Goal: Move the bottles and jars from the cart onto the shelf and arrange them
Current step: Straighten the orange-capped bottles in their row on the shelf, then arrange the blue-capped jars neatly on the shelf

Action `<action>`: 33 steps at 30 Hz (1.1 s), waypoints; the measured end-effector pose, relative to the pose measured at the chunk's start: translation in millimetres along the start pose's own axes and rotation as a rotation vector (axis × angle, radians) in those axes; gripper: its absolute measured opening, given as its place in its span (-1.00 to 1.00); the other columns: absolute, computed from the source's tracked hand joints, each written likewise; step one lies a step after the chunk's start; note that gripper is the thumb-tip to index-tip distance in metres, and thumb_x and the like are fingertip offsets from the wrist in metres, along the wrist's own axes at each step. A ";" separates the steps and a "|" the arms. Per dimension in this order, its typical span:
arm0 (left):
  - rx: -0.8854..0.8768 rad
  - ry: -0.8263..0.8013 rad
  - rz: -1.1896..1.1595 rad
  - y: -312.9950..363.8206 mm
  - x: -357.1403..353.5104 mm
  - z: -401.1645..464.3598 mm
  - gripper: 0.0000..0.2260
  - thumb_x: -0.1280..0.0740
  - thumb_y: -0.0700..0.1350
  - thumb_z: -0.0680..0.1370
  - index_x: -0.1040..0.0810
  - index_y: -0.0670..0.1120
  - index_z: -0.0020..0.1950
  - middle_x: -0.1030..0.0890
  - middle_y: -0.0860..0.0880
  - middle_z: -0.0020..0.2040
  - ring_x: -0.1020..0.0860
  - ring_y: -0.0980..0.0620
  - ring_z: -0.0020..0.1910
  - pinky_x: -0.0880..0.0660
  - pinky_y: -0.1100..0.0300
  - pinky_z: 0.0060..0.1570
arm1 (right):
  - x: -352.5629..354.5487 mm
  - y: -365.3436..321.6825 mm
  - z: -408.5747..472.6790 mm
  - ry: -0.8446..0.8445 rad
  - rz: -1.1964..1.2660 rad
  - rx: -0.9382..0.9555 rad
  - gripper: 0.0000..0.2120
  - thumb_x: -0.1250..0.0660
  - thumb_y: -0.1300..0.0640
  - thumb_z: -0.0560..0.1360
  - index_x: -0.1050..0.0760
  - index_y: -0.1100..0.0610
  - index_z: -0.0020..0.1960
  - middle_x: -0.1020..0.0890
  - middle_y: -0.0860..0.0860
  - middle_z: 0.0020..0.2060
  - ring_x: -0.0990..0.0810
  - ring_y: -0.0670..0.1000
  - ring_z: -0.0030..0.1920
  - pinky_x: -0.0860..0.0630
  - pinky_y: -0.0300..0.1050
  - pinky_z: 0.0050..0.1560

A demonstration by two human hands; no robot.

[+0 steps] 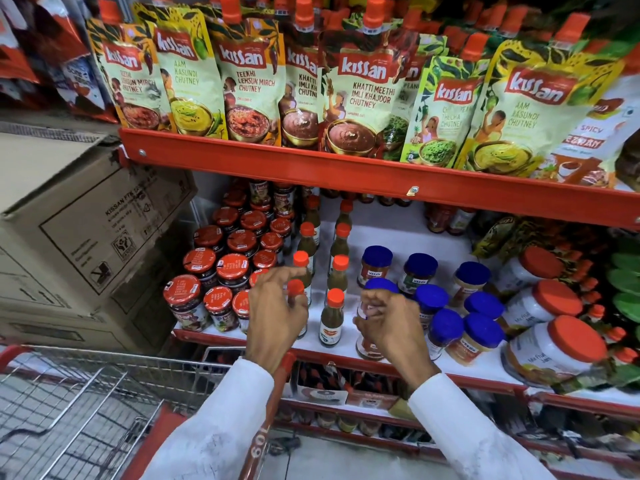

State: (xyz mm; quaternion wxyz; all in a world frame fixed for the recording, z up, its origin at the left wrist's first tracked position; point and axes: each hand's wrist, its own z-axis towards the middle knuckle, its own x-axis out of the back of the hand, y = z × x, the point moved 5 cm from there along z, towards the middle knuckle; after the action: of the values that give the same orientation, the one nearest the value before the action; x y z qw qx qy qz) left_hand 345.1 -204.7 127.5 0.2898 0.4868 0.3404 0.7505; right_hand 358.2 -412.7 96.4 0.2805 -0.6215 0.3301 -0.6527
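Hands: L on bottle, R on jar, white shelf.

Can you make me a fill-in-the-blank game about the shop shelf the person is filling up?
1. The left hand is wrapped around a thin bottle with an ____ cap.
2. The right hand touches a jar with a ____ lid.
3. The pouches on the top shelf all carry the brand name ____.
4. Left of the shelf stands a big cardboard ____.

Missing words: orange; blue; Kissan; box
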 end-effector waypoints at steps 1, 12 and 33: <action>-0.016 0.003 0.007 7.6 -5.1 -4.4 -0.60 -0.34 -0.35 0.36 -0.64 0.00 0.11 -0.65 0.06 0.06 -0.63 -0.01 0.00 -0.61 0.10 0.04 | 9.1 8.5 -3.3 -0.005 0.006 -0.014 -0.59 -0.53 0.31 0.35 -0.61 0.10 0.17 -0.71 0.06 -0.11 -0.66 -0.06 -0.21 -0.66 -0.11 -0.02; 0.077 -0.278 -0.083 73.8 -140.1 -43.6 -0.70 -0.27 -0.28 0.36 -0.66 -0.13 0.03 -0.69 -0.02 -0.11 -0.64 0.05 -0.18 -0.49 0.39 -0.22 | 116.8 114.0 -13.4 0.157 -0.047 0.032 -0.75 -0.37 0.39 0.33 -0.62 0.17 -0.03 -0.70 0.16 -0.26 -0.64 0.17 -0.29 -0.64 0.15 -0.20; 0.134 -0.446 0.047 87.4 -230.5 -64.7 -0.60 -0.40 -0.38 0.32 -0.60 -0.06 0.11 -0.71 -0.07 -0.02 -0.66 -0.03 -0.13 -0.60 0.07 -0.11 | 109.6 135.0 32.2 -0.237 -0.534 0.268 -0.69 -0.36 0.26 0.41 -0.49 0.04 0.12 -0.55 0.10 0.03 -0.53 0.13 -0.01 -0.55 0.04 -0.04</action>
State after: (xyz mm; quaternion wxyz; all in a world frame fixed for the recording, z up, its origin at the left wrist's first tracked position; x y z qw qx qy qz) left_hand 358.6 -448.7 54.8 0.3073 0.6666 0.3057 0.6065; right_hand 376.7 -584.8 60.1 0.2153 -0.7153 0.0314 -0.6640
